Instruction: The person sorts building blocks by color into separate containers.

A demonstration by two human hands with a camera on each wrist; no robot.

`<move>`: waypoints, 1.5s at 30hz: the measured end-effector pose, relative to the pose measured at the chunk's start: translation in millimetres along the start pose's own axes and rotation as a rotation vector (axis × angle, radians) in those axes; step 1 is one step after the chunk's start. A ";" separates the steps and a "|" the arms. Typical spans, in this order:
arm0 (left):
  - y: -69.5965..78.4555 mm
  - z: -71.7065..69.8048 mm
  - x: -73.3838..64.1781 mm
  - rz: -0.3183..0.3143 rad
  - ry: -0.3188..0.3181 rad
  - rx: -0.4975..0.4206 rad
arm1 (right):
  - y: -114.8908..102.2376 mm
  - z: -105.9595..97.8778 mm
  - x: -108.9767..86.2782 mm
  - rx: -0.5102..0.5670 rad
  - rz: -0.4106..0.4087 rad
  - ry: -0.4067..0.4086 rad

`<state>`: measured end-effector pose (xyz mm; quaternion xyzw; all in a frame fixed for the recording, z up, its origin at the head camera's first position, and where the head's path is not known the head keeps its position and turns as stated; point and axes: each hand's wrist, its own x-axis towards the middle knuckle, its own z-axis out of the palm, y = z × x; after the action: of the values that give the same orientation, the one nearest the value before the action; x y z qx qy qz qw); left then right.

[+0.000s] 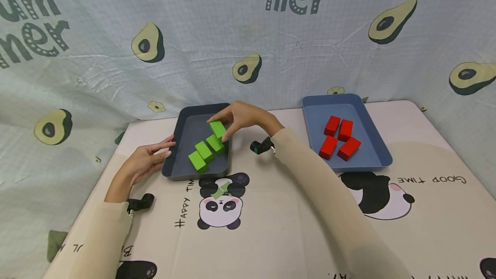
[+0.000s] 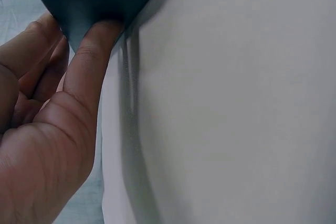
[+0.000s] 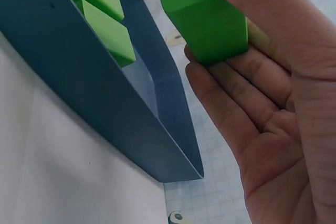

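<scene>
In the head view my right hand [image 1: 242, 115] grips a green block [image 1: 218, 129] between thumb and fingers, over the right side of a dark grey tray [image 1: 182, 173]. The right wrist view shows this block held above the tray wall [image 3: 115, 114]. Three more green blocks [image 1: 204, 151] lie in a slanting row inside the tray. At the tray's left side my left hand [image 1: 143, 162] holds the rim, fingertips over the edge. The left wrist view has the thumb [image 2: 86, 66] against the outer wall; its other fingertips are hidden behind the tray.
Further right stands a blue tray [image 1: 372, 141] with several red blocks [image 1: 328, 147] in it. Both trays stand on a table with a panda-printed cover [image 1: 271, 210]. A hanging avocado-printed cloth [image 1: 201, 33] rises behind and beside the table.
</scene>
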<state>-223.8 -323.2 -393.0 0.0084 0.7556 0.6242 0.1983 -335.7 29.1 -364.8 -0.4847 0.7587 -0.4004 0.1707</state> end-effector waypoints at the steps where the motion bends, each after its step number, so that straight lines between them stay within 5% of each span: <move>1: -0.3 -0.2 -0.1 0.000 0.000 0.002 | 0.3 -0.3 1.2 0.010 0.005 -0.005; 10: -2.5 -1.7 -0.2 0.003 -0.001 -0.004 | 2.7 -2.6 11.5 0.047 0.059 -0.014; 22: -0.2 -0.8 -1.1 0.004 -0.005 -0.019 | 7.3 -5.0 18.3 0.039 -0.005 0.005; 45: -1.2 -0.7 2.4 -0.001 0.003 -0.012 | 14.3 -5.1 30.9 0.155 0.073 0.053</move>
<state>-226.0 -323.5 -394.8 0.0062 0.7521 0.6288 0.1976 -362.1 7.4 -368.7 -0.4313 0.7467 -0.4644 0.2020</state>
